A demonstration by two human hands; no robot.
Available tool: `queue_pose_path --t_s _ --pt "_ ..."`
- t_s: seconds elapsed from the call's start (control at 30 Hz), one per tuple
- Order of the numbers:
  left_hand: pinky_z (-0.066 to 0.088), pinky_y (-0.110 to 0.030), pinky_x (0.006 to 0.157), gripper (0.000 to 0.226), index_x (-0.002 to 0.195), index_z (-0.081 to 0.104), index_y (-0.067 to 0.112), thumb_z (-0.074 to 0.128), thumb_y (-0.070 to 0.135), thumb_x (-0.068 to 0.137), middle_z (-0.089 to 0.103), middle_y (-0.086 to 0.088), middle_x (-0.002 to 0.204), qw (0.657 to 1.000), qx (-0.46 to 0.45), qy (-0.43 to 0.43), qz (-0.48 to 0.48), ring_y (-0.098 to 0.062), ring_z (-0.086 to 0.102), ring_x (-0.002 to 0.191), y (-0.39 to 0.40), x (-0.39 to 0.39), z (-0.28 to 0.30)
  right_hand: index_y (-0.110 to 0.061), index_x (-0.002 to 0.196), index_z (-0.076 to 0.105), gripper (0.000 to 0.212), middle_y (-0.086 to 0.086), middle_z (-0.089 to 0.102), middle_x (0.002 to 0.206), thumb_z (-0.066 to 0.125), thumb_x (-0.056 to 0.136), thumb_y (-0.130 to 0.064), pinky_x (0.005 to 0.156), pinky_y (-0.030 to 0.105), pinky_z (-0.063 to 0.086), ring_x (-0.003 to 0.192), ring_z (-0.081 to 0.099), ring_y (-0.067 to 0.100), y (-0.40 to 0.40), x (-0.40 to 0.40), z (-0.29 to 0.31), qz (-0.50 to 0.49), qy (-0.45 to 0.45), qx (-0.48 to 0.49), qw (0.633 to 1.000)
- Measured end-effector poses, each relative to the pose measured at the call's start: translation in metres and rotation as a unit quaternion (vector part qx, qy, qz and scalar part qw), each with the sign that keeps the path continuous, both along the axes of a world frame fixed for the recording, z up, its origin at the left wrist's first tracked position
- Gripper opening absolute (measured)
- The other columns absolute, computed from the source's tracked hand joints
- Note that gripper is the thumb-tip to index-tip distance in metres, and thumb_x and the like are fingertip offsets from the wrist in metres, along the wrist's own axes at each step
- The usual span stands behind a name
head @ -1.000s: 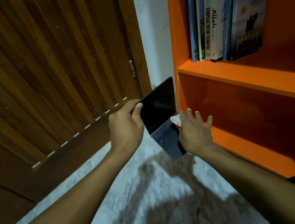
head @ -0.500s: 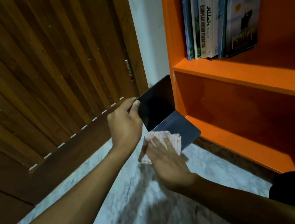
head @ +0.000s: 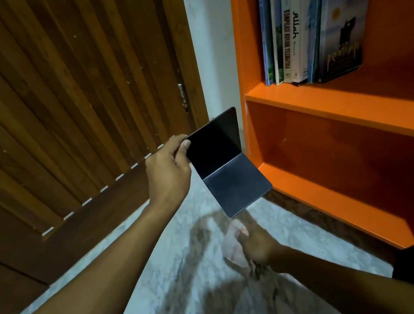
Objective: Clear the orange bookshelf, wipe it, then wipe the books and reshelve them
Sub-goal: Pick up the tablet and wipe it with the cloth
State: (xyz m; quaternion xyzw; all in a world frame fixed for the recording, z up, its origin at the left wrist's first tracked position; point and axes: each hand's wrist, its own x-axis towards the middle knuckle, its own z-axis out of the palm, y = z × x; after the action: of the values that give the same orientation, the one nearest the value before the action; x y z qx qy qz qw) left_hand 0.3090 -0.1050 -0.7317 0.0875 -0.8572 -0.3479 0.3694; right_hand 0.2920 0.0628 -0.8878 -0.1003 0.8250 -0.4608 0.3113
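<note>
2 hands busy: my left hand [head: 167, 172] pinches the dark folding case [head: 225, 164]; my blurred right hand [head: 256, 247] grasps the cloth [head: 232, 246].

right hand [head: 257, 247] and the cloth [head: 234, 246] under it are motion-blurred, can't tell the grip. orange bookshelf [head: 331, 118] is cut off at the top and right edges. Book row [head: 315, 24]: tops cropped, small spine text unreadable.

Right of frame: orange bookshelf [head: 329, 104], glossy. On upper board, top right, a row of books [head: 307, 25] standing upright, outermost one leaning on its neighbours. Across bottom and centre: pale marbled floor [head: 181, 266], bearing bookshelf's base.
</note>
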Motion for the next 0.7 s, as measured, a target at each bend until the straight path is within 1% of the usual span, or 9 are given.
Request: queue_pose_path --t_s 0.07,0.1,0.17,0.23,0.3,0.5,0.57,0.63,0.7 --pt "0.045 0.0 0.069 0.023 0.116 0.073 0.011 0.054 0.015 0.102 0.071 0.007 0.101 1.0 0.012 -0.007 -0.011 0.0 0.063 0.087 -0.006 0.004 0.002 0.001 0.131 0.054 0.036 0.016 0.069 0.101 0.04 0.106 -0.021 0.055 0.023 0.05 0.079 0.066 0.026 0.012 -0.019 -0.006 -0.138 -0.144 -0.08 0.977" --pt "0.044 0.001 0.07 0.024 0.116 0.072 0.011 0.054 0.015 0.102 0.07 0.008 0.101 1.0 0.015 -0.01 -0.014 0.002 0.063 0.088 -0.01 0.007 0.003 0.003 0.127 0.056 0.036 0.018 0.072 0.092 0.04 0.106 -0.021 0.058 0.029 0.053 0.075 0.069 0.029 0.019 -0.028 -0.004 -0.202 -0.207 -0.134 0.948" --pt "0.044 0.001 0.071 0.024 0.117 0.072 0.011 0.054 0.014 0.102 0.07 0.009 0.101 1.0 0.021 -0.017 -0.016 0.007 0.063 0.089 -0.016 0.012 0.005 0.006 0.124 0.058 0.042 0.027 0.072 0.1 0.039 0.107 -0.027 0.076 0.047 0.058 0.087 0.071 0.039 0.03 -0.04 0.006 -0.279 -0.289 -0.24 0.884" --pt "0.044 0.002 0.069 0.024 0.116 0.072 0.007 0.053 0.009 0.102 0.068 0.01 0.099 0.999 0.035 -0.019 -0.027 0.017 0.061 0.088 -0.019 0.017 0.006 0.005 0.124 0.056 0.055 0.034 0.065 0.115 0.033 0.106 -0.043 0.093 0.067 0.047 0.11 0.061 0.05 0.037 -0.046 0.022 -0.267 -0.361 -0.299 0.842" --pt "0.043 0.003 0.068 0.023 0.116 0.071 0.006 0.053 0.005 0.101 0.065 0.012 0.098 0.998 0.042 -0.022 -0.034 0.024 0.057 0.088 -0.02 0.021 0.006 0.005 0.122 0.053 0.064 0.037 0.058 0.124 0.029 0.104 -0.052 0.101 0.076 0.034 0.121 0.051 0.057 0.038 -0.044 0.042 -0.226 -0.408 -0.344 0.815" --pt "0.046 0.001 0.076 0.028 0.126 0.068 0.014 0.052 0.013 0.103 0.07 0.002 0.118 0.997 0.072 -0.033 -0.02 0.017 0.06 0.099 -0.016 0.024 0.002 -0.007 0.129 0.055 0.049 0.03 0.066 0.12 0.041 0.103 -0.046 0.085 0.076 0.046 0.11 0.06 0.054 0.03 -0.032 0.062 -0.223 -0.4 -0.406 0.791" --pt "0.04 0.006 0.078 0.036 0.139 0.058 0.017 0.052 0.021 0.104 0.067 0.004 0.123 0.995 0.087 -0.051 0.015 0.005 0.062 0.108 -0.012 0.024 0.003 -0.009 0.131 0.055 0.047 0.028 0.066 0.121 0.042 0.103 -0.045 0.088 0.076 0.045 0.113 0.06 0.052 0.028 -0.032 0.062 -0.216 -0.393 -0.424 0.787" --pt "0.037 0.001 0.089 0.067 0.156 0.032 0.022 0.055 0.046 0.099 0.063 0.007 0.128 0.985 0.13 -0.111 0.021 -0.006 0.061 0.114 -0.006 0.022 0.0 -0.011 0.132 0.054 0.045 0.025 0.064 0.127 0.044 0.102 -0.043 0.088 0.075 0.046 0.114 0.06 0.051 0.024 -0.029 0.066 -0.217 -0.373 -0.436 0.79" --pt "0.038 -0.029 0.112 0.109 0.16 0.008 0.025 0.061 0.075 0.079 0.045 -0.003 0.153 0.967 0.214 -0.14 0.012 -0.023 0.048 0.136 0.001 0.018 -0.003 -0.015 0.133 0.054 0.041 0.019 0.06 0.134 0.046 0.102 -0.041 0.082 0.07 0.051 0.114 0.061 0.048 0.018 -0.025 0.068 -0.223 -0.33 -0.438 0.805"
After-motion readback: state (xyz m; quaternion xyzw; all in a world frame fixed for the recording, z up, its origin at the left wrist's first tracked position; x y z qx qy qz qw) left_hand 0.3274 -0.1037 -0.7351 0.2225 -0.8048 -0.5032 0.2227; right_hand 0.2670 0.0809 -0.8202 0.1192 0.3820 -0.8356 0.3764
